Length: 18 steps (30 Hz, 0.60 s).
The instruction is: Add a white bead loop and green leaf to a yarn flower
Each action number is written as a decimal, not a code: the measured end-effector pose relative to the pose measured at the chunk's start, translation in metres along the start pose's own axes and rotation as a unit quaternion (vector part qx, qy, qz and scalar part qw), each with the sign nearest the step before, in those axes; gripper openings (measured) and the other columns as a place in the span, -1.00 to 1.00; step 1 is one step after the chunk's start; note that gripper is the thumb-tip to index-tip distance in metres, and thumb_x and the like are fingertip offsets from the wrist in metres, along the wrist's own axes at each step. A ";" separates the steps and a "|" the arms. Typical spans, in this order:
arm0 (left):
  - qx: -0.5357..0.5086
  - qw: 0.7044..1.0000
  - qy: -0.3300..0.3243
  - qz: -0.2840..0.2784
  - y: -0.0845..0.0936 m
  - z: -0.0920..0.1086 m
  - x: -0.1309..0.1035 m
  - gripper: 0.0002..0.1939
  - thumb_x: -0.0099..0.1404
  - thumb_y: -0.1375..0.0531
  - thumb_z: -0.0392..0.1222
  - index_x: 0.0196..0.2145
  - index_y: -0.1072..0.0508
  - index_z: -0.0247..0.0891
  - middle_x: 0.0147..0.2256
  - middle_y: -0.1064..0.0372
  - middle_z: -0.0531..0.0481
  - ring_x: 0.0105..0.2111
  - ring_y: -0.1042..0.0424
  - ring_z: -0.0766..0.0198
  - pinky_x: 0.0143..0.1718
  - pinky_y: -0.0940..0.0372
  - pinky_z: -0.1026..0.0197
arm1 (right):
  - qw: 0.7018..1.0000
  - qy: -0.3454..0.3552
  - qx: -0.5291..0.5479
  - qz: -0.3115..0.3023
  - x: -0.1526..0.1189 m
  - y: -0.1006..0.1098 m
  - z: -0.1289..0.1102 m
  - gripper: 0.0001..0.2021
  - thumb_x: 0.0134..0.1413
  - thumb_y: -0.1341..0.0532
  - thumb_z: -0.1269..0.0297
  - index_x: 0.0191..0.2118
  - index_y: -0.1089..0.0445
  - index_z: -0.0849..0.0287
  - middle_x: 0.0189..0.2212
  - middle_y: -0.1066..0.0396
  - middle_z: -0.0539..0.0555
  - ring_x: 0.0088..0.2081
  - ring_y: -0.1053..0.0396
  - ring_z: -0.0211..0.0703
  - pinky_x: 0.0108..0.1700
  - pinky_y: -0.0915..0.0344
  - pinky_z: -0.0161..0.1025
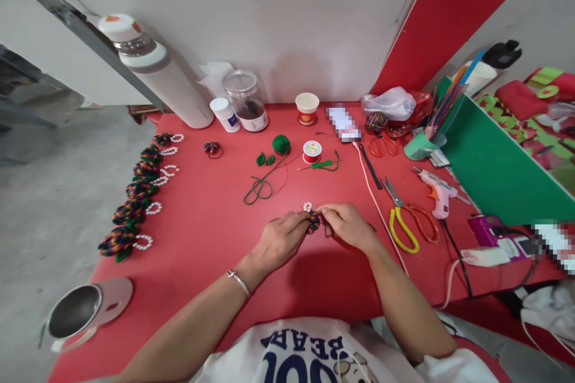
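Observation:
Between my hands, above the red table [215, 203], is a small dark multicoloured yarn piece [313, 223] topped with a loop of white beads [308, 207]. My left hand [283, 238] grips the yarn piece from the left, fingers pressed together. At its right side, my right hand [345, 224] is closed in a pinch; what lies between those fingertips is too small to make out. Beyond the hands lie a green yarn ball [281, 144], two small green leaf pieces [261, 159], a spool of red thread [312, 152] and a green-handled crochet hook [321, 164].
Several finished yarn pieces with bead loops [140, 190] line the left edge. A mug [76, 311] stands front left, a tall white flask [166, 81] behind. On the right lie yellow-and-orange scissors [402, 221], a pink glue gun [441, 194] and a white cable [377, 200]; a green box [503, 155] stands beyond.

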<state>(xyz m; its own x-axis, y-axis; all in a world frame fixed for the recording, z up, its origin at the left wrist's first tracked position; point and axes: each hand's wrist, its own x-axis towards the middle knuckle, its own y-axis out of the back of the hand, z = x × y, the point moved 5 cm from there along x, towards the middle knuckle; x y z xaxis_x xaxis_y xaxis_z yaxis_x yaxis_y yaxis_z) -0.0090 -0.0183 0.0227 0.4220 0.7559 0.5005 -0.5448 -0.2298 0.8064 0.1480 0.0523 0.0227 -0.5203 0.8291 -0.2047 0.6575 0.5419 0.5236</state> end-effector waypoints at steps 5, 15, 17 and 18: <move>0.049 0.998 0.028 0.002 -0.002 -0.003 -0.002 -0.80 0.40 -0.08 -0.35 -0.20 -0.50 -0.20 -0.24 -0.48 -0.08 -0.33 -0.46 0.29 -0.40 -0.33 0.29 | 0.999 -0.026 -0.027 -0.029 0.020 -0.007 -0.003 -0.45 0.30 -0.08 -0.08 -0.61 -0.40 0.15 -0.76 -0.32 -0.05 -0.64 -0.31 -0.29 -0.46 -0.16 -0.35; -0.007 0.996 0.087 -0.008 -0.012 -0.011 -0.010 -0.77 0.47 -0.06 -0.28 -0.32 -0.47 -0.21 -0.50 -0.31 0.04 -0.51 -0.34 0.37 -0.51 -0.19 0.28 | 0.995 -0.064 -0.058 -0.047 0.043 -0.014 -0.002 -0.84 -0.03 -0.36 0.11 -0.41 -0.58 0.07 -0.51 -0.53 -0.04 -0.45 -0.41 -0.23 -0.47 -0.11 -0.37; -0.032 0.993 0.114 -0.010 -0.012 -0.014 -0.012 -0.80 0.47 -0.06 -0.25 -0.26 -0.47 -0.22 -0.47 -0.36 0.03 -0.50 -0.38 0.37 -0.48 -0.24 0.30 | 0.996 -0.077 -0.002 -0.054 0.043 -0.016 0.003 -0.82 0.02 -0.32 0.13 -0.42 -0.57 0.11 -0.53 -0.52 -0.03 -0.45 -0.40 -0.24 -0.47 -0.13 -0.38; -0.038 0.991 0.126 -0.008 -0.012 -0.016 -0.013 -0.81 0.47 -0.06 -0.24 -0.21 -0.48 -0.21 -0.45 -0.39 0.02 -0.49 -0.40 0.37 -0.46 -0.27 0.31 | 0.995 -0.082 0.029 -0.054 0.043 -0.017 0.005 -0.78 0.06 -0.30 0.10 -0.42 -0.56 0.14 -0.54 -0.50 -0.02 -0.47 -0.39 -0.25 -0.47 -0.13 -0.38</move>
<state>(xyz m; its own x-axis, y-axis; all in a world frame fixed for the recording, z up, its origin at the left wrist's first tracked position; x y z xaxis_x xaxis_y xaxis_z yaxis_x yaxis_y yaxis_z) -0.0192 -0.0155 0.0016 0.2415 0.8907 0.3850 -0.5959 -0.1770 0.7833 0.1172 0.0790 0.0009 -0.4964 0.7746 -0.3919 0.6359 0.6318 0.4433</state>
